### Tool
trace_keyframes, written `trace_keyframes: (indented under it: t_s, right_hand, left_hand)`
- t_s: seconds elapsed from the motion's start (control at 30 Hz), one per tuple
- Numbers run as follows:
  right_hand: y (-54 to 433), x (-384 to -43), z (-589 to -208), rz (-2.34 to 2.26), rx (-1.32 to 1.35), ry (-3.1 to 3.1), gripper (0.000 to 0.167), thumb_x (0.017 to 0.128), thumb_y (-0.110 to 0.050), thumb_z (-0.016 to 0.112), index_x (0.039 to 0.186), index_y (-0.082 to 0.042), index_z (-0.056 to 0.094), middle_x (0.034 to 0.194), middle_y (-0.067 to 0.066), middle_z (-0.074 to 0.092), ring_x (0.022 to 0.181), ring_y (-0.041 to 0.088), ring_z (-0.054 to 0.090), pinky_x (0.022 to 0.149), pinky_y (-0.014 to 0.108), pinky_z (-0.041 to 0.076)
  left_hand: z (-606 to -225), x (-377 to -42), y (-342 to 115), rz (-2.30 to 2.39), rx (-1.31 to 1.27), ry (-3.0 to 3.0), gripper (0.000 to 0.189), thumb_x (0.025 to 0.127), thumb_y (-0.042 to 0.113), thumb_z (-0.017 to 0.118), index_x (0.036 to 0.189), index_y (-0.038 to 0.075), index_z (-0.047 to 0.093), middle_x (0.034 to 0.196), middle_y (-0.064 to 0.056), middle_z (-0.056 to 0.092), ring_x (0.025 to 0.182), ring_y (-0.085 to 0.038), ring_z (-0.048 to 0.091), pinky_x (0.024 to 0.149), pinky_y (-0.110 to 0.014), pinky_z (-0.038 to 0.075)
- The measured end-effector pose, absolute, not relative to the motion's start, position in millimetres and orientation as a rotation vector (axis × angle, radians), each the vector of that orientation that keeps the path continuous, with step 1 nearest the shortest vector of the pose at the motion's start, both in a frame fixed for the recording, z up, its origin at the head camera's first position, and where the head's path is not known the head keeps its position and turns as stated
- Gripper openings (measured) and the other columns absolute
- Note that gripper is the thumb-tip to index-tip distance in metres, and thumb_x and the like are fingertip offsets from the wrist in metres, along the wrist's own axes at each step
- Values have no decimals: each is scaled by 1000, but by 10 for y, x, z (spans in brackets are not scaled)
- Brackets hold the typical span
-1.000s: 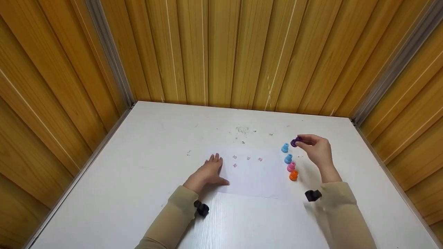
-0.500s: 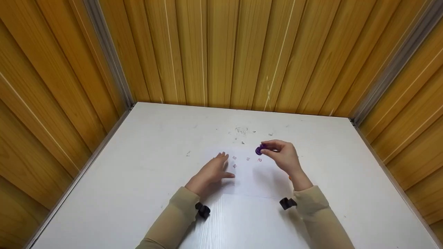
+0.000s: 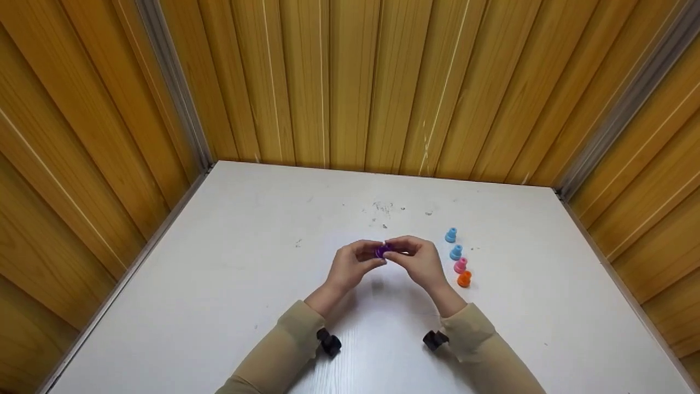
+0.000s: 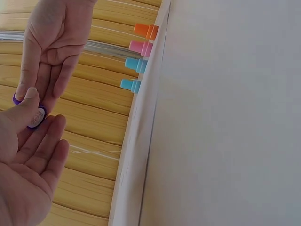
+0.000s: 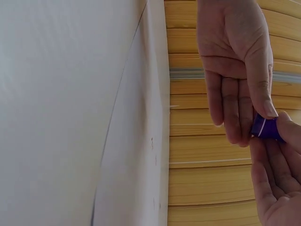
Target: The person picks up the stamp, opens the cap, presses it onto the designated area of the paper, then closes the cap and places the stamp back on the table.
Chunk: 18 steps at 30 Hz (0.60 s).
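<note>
A small purple stamp (image 3: 383,251) is held up over the white paper (image 3: 404,301) between my two hands. My right hand (image 3: 422,264) pinches it between thumb and fingers. From the other side, my left hand (image 3: 350,266) grips it too, its thumb laid against the stamp in the right wrist view. The left wrist view shows the stamp's round pale printed face (image 4: 36,117) beside the right thumb and fingers. The hands cover the red marks on the sheet.
Right of the paper stand two light blue stamps (image 3: 456,252), a pink stamp (image 3: 461,265) and an orange stamp (image 3: 464,279) in a row. Dark smudges (image 3: 383,207) mark the white table (image 3: 262,219) behind the sheet. Wood-patterned walls (image 3: 350,82) enclose its back and sides.
My right hand has carried the purple stamp leftward from beside the row to above the paper. My left hand has lifted off the sheet's left edge and taken hold of the stamp.
</note>
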State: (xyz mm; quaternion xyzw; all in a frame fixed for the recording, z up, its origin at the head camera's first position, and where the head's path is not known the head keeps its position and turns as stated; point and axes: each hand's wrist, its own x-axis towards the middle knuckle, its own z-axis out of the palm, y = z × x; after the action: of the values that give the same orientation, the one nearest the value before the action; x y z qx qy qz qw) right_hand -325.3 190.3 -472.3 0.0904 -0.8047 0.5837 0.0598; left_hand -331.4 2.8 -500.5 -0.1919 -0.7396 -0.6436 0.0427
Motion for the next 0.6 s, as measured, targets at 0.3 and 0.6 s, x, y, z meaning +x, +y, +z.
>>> trace_keyframes:
  t_s: [0.3,0.6]
  right_hand:
    - [1855,-3255,-4750,1883,319,-2292,31,83,2,82,114,0,78,111,17,78,99,18,74,89,23,62]
    - [1873,-3252,-4756,1879,269,-2340,26,85,0,81,111,-5,79,109,13,78,98,17,73,86,21,61]
  left_hand:
    - [-5018,-3317,54,-2079,-544,-2210,28,86,2,80,112,-5,74,109,-21,77,102,-33,77,86,-25,63]
    - [-5031,-3326,55,-2062,-530,-2241,27,87,4,79,113,-4,75,107,-21,78,101,-31,78,84,-25,63]
